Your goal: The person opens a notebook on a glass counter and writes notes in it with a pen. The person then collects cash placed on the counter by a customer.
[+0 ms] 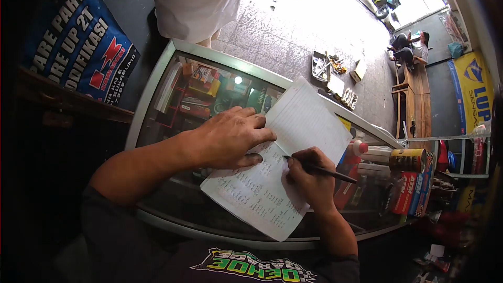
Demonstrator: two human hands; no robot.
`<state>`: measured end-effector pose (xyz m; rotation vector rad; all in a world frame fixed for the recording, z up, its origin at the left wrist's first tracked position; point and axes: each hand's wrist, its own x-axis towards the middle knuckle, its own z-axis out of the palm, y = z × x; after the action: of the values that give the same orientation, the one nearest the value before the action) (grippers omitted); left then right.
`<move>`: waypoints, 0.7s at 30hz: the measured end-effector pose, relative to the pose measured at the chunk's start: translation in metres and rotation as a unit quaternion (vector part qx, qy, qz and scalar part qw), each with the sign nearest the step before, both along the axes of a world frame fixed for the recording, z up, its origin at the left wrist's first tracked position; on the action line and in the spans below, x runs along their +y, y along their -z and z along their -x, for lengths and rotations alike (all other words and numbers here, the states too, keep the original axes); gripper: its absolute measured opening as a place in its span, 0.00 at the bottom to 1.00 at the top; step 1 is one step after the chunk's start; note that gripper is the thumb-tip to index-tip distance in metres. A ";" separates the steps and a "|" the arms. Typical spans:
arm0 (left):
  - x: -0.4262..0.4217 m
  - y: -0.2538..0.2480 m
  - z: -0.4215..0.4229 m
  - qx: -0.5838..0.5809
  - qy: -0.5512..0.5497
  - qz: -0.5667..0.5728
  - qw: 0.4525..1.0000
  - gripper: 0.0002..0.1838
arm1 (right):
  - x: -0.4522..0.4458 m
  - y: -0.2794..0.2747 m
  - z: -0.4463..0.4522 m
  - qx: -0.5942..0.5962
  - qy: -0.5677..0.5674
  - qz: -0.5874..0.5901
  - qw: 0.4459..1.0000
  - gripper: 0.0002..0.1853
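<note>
An open notebook (309, 120) lies on a glass display counter (173, 178), its lower page covered with handwriting and its upper page lined and mostly blank. My right hand (314, 175) grips a dark pen (335, 174), the tip touching the written page near the fold. To its left, my left hand (236, 136) rests on the notebook's left edge by the fold, fingers bent and slightly apart, holding nothing.
Boxed parts (201, 81) show under the glass. Bottles and a yellow can (408, 160) stand at the counter's right end. A person in a white shirt (196, 5) stands across the counter; another sits on a wooden bench (414, 105). Tools in a tray (320, 67) lie on the floor.
</note>
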<state>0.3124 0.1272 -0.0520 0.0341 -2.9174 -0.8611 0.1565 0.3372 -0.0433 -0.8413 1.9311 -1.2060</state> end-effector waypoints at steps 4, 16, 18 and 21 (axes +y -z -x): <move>0.000 0.000 0.000 0.001 -0.001 -0.001 1.000 0.28 | 0.006 0.000 0.001 -0.006 0.005 0.014 1.000 0.05; 0.001 0.000 0.000 -0.002 -0.002 0.001 1.000 0.28 | 0.012 0.004 0.007 0.016 -0.044 -0.013 0.999 0.07; 0.000 -0.001 0.001 -0.008 0.001 -0.001 1.000 0.28 | 0.011 0.003 0.007 0.025 -0.047 -0.022 0.998 0.06; 0.001 0.001 0.000 -0.009 -0.004 -0.003 1.000 0.28 | 0.011 0.003 0.006 0.018 -0.044 0.001 0.999 0.06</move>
<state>0.3121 0.1282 -0.0528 0.0532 -2.9296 -0.8731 0.1503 0.3483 -0.0460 -0.9437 1.9013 -1.1477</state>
